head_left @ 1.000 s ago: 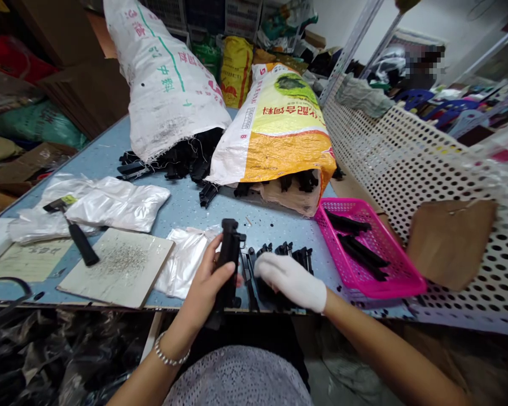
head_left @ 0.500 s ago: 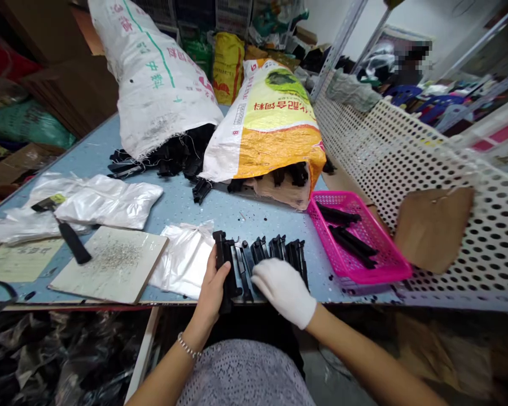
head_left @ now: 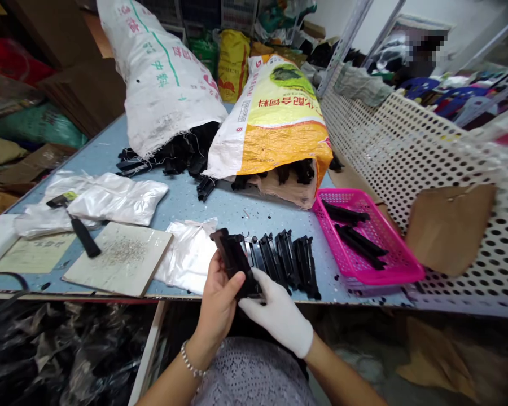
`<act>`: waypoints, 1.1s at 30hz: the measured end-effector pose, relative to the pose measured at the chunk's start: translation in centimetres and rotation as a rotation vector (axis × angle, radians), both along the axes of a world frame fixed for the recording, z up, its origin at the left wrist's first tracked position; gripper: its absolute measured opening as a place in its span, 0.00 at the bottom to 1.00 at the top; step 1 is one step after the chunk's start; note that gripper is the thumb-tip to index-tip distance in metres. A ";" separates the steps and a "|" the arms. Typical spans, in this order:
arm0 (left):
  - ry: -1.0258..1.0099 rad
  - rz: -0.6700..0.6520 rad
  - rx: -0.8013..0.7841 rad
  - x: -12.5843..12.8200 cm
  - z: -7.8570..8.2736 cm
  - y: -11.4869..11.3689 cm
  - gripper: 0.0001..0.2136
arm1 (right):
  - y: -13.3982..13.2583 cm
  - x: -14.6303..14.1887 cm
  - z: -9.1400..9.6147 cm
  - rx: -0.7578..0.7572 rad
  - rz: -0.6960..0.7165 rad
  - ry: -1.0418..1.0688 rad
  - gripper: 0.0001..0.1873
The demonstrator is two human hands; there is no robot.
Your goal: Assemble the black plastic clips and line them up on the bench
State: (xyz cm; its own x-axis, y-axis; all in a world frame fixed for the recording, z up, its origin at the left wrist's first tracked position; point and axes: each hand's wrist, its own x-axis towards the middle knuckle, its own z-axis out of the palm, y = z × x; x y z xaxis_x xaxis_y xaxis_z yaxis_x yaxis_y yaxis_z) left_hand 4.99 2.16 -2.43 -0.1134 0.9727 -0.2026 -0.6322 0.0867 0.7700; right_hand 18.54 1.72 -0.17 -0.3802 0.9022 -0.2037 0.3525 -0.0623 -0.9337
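Observation:
My left hand [head_left: 220, 299], bare with a beaded bracelet, is closed round a long black plastic part [head_left: 232, 254], tilted above the table's front edge. In a white glove, my right hand [head_left: 277, 316] grips the lower right end of the same part, its thumb beneath and its fingers partly hidden behind. Just right of the hands, a row of similar black parts [head_left: 285, 256] lies side by side on the table. Left of the hands lies a stack of clear plastic bags [head_left: 186, 256].
A pink basket [head_left: 366, 276] holds several black parts at the right, beside a white perforated panel [head_left: 457, 169]. Two woven sacks, one white [head_left: 173, 84] and one yellow-orange [head_left: 283, 141], spill black parts at the back. A hammer [head_left: 84, 237] rests partly on a pale board [head_left: 110, 276].
My right hand has moved from the row of parts to the end of the held part. My left hand has tilted that part. The view has shifted slightly.

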 end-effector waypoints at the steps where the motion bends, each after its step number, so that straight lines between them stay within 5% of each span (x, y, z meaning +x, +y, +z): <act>1: 0.033 0.017 0.007 0.5 0.2 -0.2 0.30 | -0.1 -0.5 -0.2 -0.006 -0.026 0.016 0.28; 7: 0.362 -0.077 0.159 0.7 -1.8 1.3 0.28 | 0.1 1.2 -1.3 -0.078 -0.206 0.081 0.24; 12: 1.140 -0.020 0.103 -4.8 -4.7 3.4 0.12 | 0.1 3.9 -0.7 -0.233 -0.252 0.275 0.17; 15: 1.416 -0.184 0.149 -8.4 -5.5 3.0 0.07 | -0.2 4.1 -0.7 -0.386 -0.247 0.449 0.16; 20: 1.375 -0.321 0.170 -11.8 -5.6 1.6 0.11 | -1.2 2.9 -2.1 -0.595 -0.204 0.682 0.16; 28: 1.321 -0.165 0.140 -11.7 -6.4 2.0 0.07 | -3.4 -0.1 -5.6 -1.347 -0.145 1.026 0.28; 33: 1.536 -0.192 0.405 -12.4 -5.9 1.3 0.14 | -4.4 0.1 -6.3 -1.354 -0.225 1.021 0.26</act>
State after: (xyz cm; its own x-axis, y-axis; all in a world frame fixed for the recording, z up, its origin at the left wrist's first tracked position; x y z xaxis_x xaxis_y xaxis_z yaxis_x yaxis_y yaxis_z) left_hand -7.39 3.41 -8.31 0.1677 0.9547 0.2460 0.7238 -0.2886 0.6267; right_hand 18.63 -2.68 -6.51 -0.7312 0.3528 -0.5839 -0.4345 -0.9007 -0.0001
